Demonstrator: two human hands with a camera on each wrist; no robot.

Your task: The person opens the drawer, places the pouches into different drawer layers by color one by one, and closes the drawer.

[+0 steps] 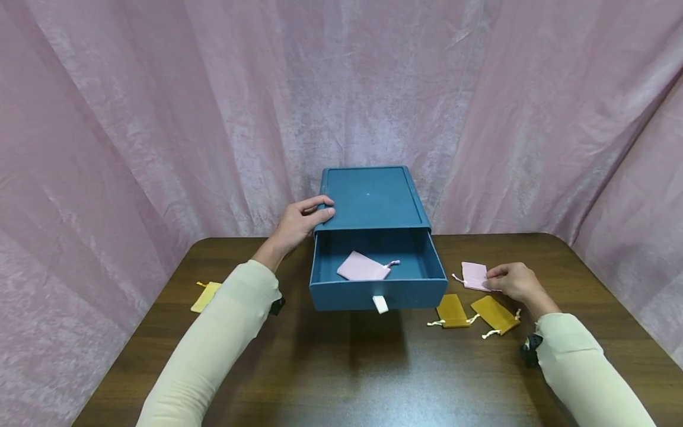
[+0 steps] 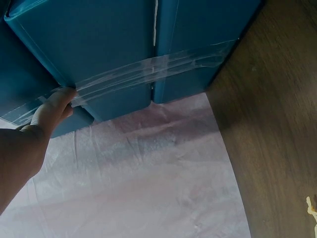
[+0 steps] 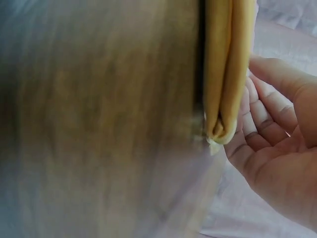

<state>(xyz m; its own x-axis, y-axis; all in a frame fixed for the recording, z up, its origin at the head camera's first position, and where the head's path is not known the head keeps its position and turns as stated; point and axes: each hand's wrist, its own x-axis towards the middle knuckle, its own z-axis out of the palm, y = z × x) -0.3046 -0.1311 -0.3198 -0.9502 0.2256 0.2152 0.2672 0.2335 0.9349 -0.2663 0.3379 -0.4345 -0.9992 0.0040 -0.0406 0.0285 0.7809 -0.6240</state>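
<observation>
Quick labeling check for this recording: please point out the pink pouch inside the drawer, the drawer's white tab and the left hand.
Pink pouch (image 1: 363,267): head view, middle of its cloth.
White tab (image 1: 380,304): head view, its face.
Left hand (image 1: 295,226): head view, its back.

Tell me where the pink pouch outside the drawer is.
In the head view, the pink pouch is at the right of the table, between the drawer and the right hand, which touches it.

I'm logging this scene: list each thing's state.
Drawer, pulled open
Inside pink pouch, lying flat
Outside pink pouch, on table
Ochre pouches, side by side on table
Yellow pouch, partly hidden by sleeve
Left hand, on box
Right hand, at outside pink pouch, grip unclear
</observation>
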